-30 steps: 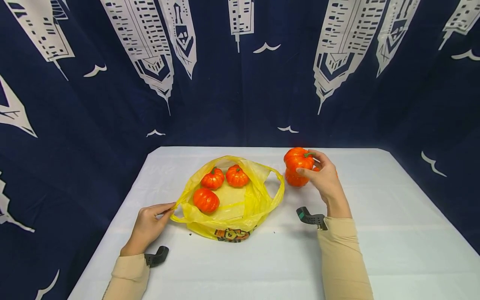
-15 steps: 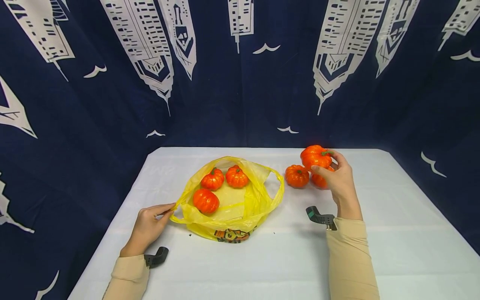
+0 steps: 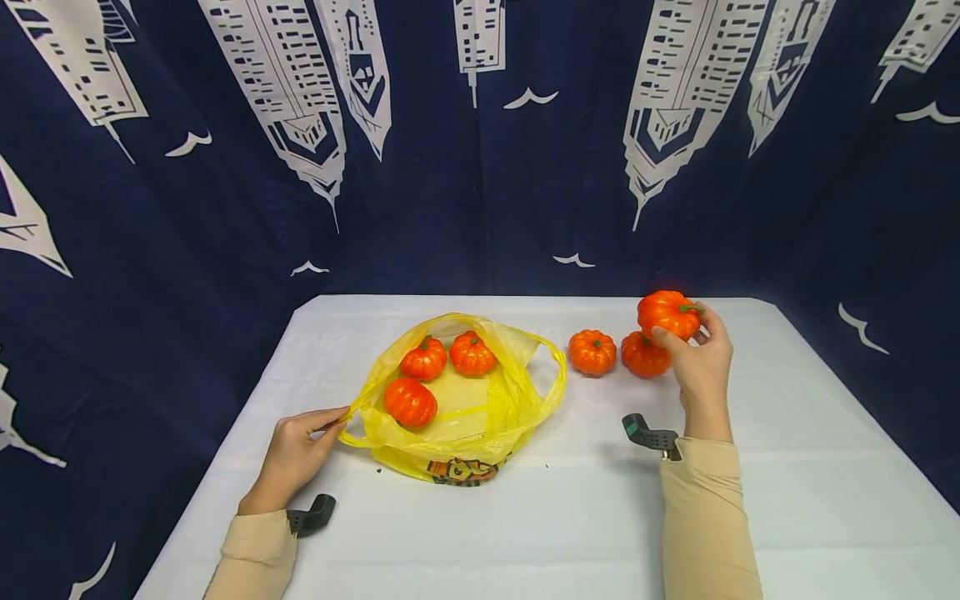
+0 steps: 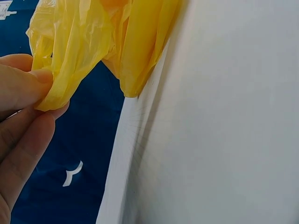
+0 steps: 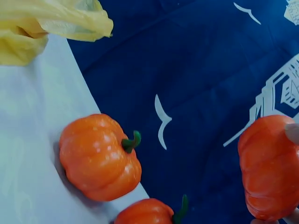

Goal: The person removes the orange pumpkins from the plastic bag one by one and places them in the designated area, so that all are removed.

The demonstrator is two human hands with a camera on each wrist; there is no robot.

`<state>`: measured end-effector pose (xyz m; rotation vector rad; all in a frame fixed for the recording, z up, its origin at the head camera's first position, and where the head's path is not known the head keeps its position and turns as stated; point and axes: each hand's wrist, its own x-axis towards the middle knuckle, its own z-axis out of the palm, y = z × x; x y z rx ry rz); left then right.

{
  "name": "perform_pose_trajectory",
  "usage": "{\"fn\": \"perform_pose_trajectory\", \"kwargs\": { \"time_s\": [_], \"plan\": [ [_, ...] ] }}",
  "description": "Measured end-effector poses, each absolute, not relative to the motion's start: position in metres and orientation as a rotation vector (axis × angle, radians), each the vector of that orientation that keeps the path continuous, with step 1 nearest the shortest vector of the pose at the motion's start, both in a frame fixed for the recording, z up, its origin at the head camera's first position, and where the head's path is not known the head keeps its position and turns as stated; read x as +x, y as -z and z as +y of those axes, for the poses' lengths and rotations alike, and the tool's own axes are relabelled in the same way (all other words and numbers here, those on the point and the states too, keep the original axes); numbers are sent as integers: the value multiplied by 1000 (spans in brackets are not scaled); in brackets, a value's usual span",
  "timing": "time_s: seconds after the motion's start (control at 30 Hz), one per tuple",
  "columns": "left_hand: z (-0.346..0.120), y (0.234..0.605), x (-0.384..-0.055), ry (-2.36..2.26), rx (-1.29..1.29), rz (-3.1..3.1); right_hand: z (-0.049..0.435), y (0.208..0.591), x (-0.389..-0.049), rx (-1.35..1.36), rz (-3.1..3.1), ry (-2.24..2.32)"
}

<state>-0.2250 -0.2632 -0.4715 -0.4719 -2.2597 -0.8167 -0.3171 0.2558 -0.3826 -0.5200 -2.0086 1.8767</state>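
An open yellow plastic bag (image 3: 517, 400) stands on the table, with three small orange pumpkins (image 3: 410, 402) inside it. My left hand (image 3: 296, 454) pinches the bag's left handle between thumb and fingers, seen close up in the left wrist view where the yellow film (image 4: 70, 60) is gripped. My right hand (image 3: 701, 367) holds another orange pumpkin (image 3: 666, 315) with a green stem, raised off the table. Below and left of it, two more pumpkins sit on the table: one pumpkin (image 3: 592, 352) close to the bag, the other pumpkin (image 3: 643, 357) partly under the held one.
The white-covered table (image 3: 570, 533) ends at a dark blue curtain (image 3: 480, 183) printed with white buildings and birds. A black wrist camera (image 3: 648, 435) sits at the right wrist, another black camera (image 3: 313, 515) at the left.
My right hand has moved to the right with the held pumpkin, uncovering the two pumpkins on the table. The left hand and the bag have stayed in place.
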Motion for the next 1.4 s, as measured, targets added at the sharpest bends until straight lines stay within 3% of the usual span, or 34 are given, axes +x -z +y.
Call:
{"fn": "perform_pose_trajectory", "kwargs": {
  "time_s": [1.4],
  "plan": [
    [-265, 473, -224, 820, -449, -2301, 316, 450, -336, -844, -1820, -1808]
  ]
}}
